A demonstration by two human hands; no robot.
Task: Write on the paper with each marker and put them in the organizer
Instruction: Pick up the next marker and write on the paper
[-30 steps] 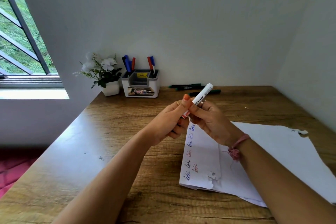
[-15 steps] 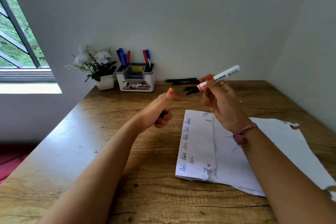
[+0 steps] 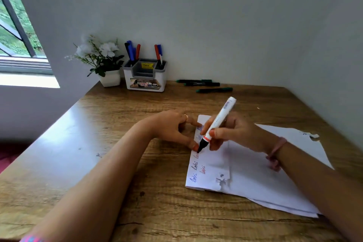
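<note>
My right hand (image 3: pixel 229 133) grips a white marker (image 3: pixel 219 122) with a red band. It is uncapped, and its black tip touches the left part of the white paper (image 3: pixel 255 175), beside rows of blue and red handwriting. My left hand (image 3: pixel 172 127) rests at the paper's left edge, with the thumb and one fingertip pressing on it. The marker's cap is not visible. The white and grey organizer (image 3: pixel 145 84) stands at the back against the wall, with blue and red markers (image 3: pixel 133 52) upright in it.
Three dark green markers (image 3: pixel 204 84) lie on the wooden desk (image 3: pixel 117 163) to the right of the organizer. A white pot of white flowers (image 3: pixel 109 76) stands to its left. Walls close the back and right sides. A window is at far left.
My hands pulled apart and the marker came uncapped. My right hand then lowered the marker's tip onto the paper, while my left hand came down onto the paper's left edge.
</note>
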